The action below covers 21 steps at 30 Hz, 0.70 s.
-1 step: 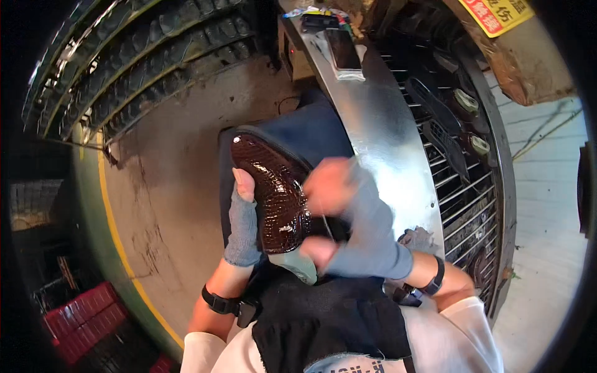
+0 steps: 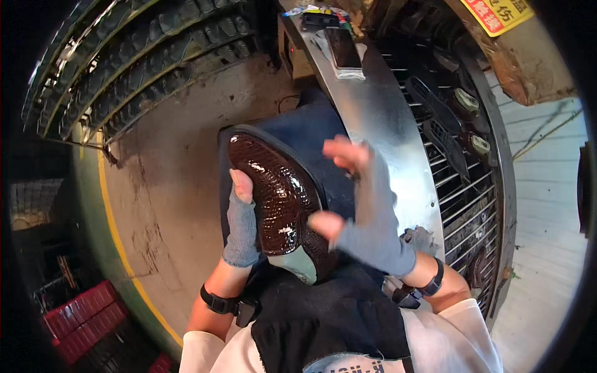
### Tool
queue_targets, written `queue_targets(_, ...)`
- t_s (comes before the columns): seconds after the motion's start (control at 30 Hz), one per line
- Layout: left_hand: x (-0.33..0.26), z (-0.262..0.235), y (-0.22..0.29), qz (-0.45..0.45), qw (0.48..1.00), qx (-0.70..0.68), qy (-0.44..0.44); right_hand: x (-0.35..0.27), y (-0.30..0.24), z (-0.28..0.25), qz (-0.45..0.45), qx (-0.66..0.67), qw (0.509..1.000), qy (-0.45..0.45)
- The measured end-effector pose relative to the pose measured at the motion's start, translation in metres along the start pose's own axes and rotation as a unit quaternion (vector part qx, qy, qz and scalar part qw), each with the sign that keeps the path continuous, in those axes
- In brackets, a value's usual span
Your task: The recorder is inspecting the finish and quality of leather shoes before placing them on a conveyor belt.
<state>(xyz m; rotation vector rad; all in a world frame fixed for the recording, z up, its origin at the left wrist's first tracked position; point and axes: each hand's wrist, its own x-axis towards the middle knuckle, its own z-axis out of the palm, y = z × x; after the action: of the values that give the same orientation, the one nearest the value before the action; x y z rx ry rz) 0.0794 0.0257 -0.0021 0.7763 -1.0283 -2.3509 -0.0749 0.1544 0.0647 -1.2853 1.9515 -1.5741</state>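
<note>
Shoe on a lap, metal bench (image 2: 385, 124) at upper right.
Left hand (image 2: 241, 214) grips the brown shoe (image 2: 277, 193); right hand (image 2: 364, 205) open, touching it.

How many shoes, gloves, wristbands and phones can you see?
Glossy brown shoe, held by the left hand, right hand beside it: 1
Grey fingerless gloves: 2
Black wristbands: 2
Phones on the metal surface: 2
Total: 7
</note>
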Motion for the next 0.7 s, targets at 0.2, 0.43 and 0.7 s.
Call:
queue_targets(0.2,-0.012,0.03,0.014,-0.02,0.997,0.075,-0.009,-0.025,0.007,0.021,0.045,0.103,0.994,0.0)
queue_targets(0.43,-0.025,0.033,0.012,0.013,0.981,0.187,-0.04,0.014,0.001,-0.018,-0.006,0.076,0.987,-0.138)
queue_targets(0.7,-0.027,0.03,0.037,0.136,0.946,0.295,0.014,-0.015,0.015,0.017,0.089,0.169,0.98,-0.062)
